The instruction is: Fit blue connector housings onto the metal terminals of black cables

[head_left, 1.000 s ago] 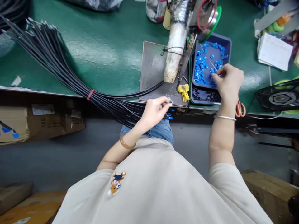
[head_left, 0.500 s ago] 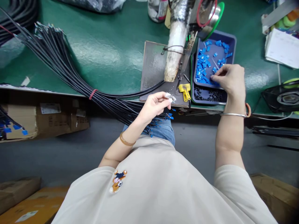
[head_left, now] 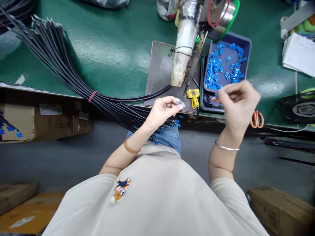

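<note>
My left hand (head_left: 162, 113) is closed in a pinch at the table edge, its thumb and fingertip covered with something whitish and clear like tape. What it pinches is hidden. Below and beside it runs a bundle of black cables (head_left: 108, 106), with blue connectors at the near ends and a red tie around it. My right hand (head_left: 240, 101), smeared a little by motion, hovers just in front of a tray (head_left: 249, 55) of small blue connectors (head_left: 214, 70). Its thumb and finger are pinched together; something tiny there is too blurred to name.
A soldering stand with a white wrapped tube (head_left: 182, 62) and solder spool (head_left: 225, 24) rises over a dark board (head_left: 157, 68). A yellow clip (head_left: 193, 97) lies on it. A second tray (head_left: 204, 105) holds black pieces. Orange-handled scissors (head_left: 256, 119) and a small fan (head_left: 299, 103) sit right.
My right hand has lifted out of the blue connector tray and come nearer to me, slightly left. The left hand keeps its pinch in nearly the same place. The scissors' handles now show.
</note>
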`<state>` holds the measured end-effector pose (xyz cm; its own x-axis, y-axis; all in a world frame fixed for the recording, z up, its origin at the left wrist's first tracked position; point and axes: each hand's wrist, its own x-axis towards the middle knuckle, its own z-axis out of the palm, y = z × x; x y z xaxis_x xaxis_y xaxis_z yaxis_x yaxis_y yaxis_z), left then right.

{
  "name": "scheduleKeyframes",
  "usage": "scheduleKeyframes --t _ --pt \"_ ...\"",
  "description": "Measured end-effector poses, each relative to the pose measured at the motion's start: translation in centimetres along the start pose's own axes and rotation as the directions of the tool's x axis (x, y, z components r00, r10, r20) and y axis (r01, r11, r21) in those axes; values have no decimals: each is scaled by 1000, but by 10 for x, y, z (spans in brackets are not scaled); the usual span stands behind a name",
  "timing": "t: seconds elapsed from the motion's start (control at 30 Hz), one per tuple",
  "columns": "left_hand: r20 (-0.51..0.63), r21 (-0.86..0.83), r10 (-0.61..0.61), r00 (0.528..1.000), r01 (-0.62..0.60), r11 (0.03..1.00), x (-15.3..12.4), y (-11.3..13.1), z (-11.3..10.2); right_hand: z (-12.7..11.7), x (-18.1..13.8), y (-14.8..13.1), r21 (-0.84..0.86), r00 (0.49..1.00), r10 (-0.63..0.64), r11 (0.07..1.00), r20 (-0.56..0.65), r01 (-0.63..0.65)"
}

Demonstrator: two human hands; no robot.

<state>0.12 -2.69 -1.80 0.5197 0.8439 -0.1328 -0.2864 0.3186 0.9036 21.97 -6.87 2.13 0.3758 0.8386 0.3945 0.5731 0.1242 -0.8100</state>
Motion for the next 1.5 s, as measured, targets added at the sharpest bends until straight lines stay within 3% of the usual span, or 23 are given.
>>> scheduleKeyframes --t 0.07,0.13,0.23,0.33,0.5,0.7,0.8,0.93,1.17,1.5 --pt "-17 0 7 1000 -7 1000 1 -1 1 16 -25 -14 150 991 41 987 129 -61" --pt "-13 -3 8 1000 -8 1000 2 -1 2 31 -44 -22 140 984 10 989 176 -36" --pt "-8 -1 10 1000 -10 1000 2 2 3 48 -60 -24 -7 989 -145 989 24 145" --pt "-6 12 -3 1000 3 1000 2 5 4 57 -64 -22 -29 967 -246 969 -65 245" --pt "25 18 -14 1000 14 1000 2 6 1 60 -65 -21 55 976 -217 974 -33 218" --pt "4 41 53 999 -53 998 2 0 0 59 -67 -23 98 996 -85 992 9 84" --pt "5 80 85 996 -85 993 1 -2 2 59 -65 -21 105 999 -33 994 -26 35" --pt "-1 118 96 995 -95 988 2 -2 3 59 -64 -19 -28 984 -146 989 -98 144" --pt "-26 67 118 993 -116 991 8 -2 2 63 -65 -13 34 985 -175 984 8 174" --pt "-68 33 116 991 -114 993 16 0 4 67 -56 -9 -76 936 -352 933 8 352"
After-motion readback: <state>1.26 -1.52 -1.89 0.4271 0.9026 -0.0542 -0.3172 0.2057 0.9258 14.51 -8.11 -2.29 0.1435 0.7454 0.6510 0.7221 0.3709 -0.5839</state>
